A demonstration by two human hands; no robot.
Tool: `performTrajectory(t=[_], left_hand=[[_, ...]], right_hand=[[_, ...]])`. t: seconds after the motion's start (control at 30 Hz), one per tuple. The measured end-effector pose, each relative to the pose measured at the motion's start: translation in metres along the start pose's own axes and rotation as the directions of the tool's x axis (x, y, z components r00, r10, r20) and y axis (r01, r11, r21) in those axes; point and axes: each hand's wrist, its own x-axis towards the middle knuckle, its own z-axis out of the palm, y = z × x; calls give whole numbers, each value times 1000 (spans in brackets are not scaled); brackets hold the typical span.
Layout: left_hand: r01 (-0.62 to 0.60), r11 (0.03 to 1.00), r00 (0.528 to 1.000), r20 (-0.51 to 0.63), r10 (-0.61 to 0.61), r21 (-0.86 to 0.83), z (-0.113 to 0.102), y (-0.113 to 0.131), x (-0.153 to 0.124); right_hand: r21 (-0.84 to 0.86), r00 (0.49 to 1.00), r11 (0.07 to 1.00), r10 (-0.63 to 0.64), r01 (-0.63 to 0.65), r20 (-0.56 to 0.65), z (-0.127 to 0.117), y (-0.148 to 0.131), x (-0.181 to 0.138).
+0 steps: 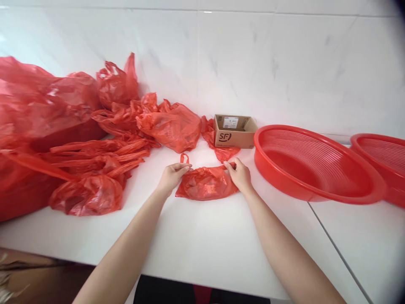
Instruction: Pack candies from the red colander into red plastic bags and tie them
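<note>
A small red plastic bag [207,184] lies on the white table in front of me, with something inside that I cannot make out through the film. My left hand [173,175] pinches its upper left corner, where a loop of handle sticks up beyond my fingers. At the upper right corner, my right hand [240,174] grips the other end of the bag between thumb and fingers. The top edge is drawn out between both hands.
Red plastic bags [172,122] are heaped along the left and back. An open cardboard box [236,137] stands by the wall, partly over another red bag. Two red plastic basins, the nearer basin [316,164] and a farther basin [387,160], stand at right.
</note>
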Motion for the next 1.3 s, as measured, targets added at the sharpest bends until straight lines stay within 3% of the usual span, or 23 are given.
performTrajectory(t=[0.13, 0.23, 0.33, 0.43, 0.53, 0.67, 0.77, 0.83, 0.87, 0.93, 0.97, 1.07, 1.1, 1.17, 1.23, 1.3], left_hand=[[-89, 920, 972, -168, 164, 382, 17, 24, -10], [-196, 784, 961, -43, 273, 589, 38, 44, -14], [-208, 685, 977, 111, 183, 699, 49, 54, -11], [-166, 656, 980, 195, 29, 736, 36, 60, -12], [-152, 707, 962, 269, -55, 690, -3, 79, -28], [-90, 827, 961, 267, -75, 556, -92, 117, -70], [-9, 903, 990, 131, -53, 430, -173, 140, -114], [129, 979, 990, -75, -118, 156, -225, 148, -148], [172, 981, 968, -201, -151, 90, -248, 150, -166], [196, 980, 877, -453, -160, 32, -290, 150, -202], [204, 979, 822, -547, -159, 22, -307, 148, -219], [253, 968, 695, -696, -177, 7, -346, 134, -266], [278, 961, 674, -711, -198, -4, -356, 127, -280], [332, 943, 646, -721, -253, -34, -373, 112, -305], [411, 910, 620, -715, -323, -56, -390, 94, -327], [505, 861, 597, -694, -404, -67, -406, 76, -345]], right_hand=[[60, 1000, 998, -4, 4, 7, 0, 4, 1], [74, 998, 997, 18, -22, 54, -1, 9, 3], [74, 998, 996, 41, -44, 38, -2, 13, 4], [85, 998, 995, 51, -53, 24, -2, 13, 5], [109, 994, 989, 101, -104, 37, -4, 13, 5], [111, 990, 984, 133, -138, 52, -4, 9, 3], [139, 994, 989, 40, -54, 101, 1, -13, -13], [183, 980, 981, -95, 63, 173, 9, -46, -39], [207, 955, 967, -193, 147, 225, 14, -68, -56], [276, 843, 900, -419, 336, 339, 27, -121, -97], [353, 741, 826, -556, 440, 377, 35, -150, -120], [567, 346, 432, -902, 702, 259, 64, -234, -183], [596, 197, 301, -952, 744, 235, 74, -259, -200], [603, -21, 121, -975, 789, 222, 95, -297, -225], [600, -189, 29, -936, 799, 296, 112, -320, -241], [618, -310, -13, -874, 786, 375, 123, -327, -250]])
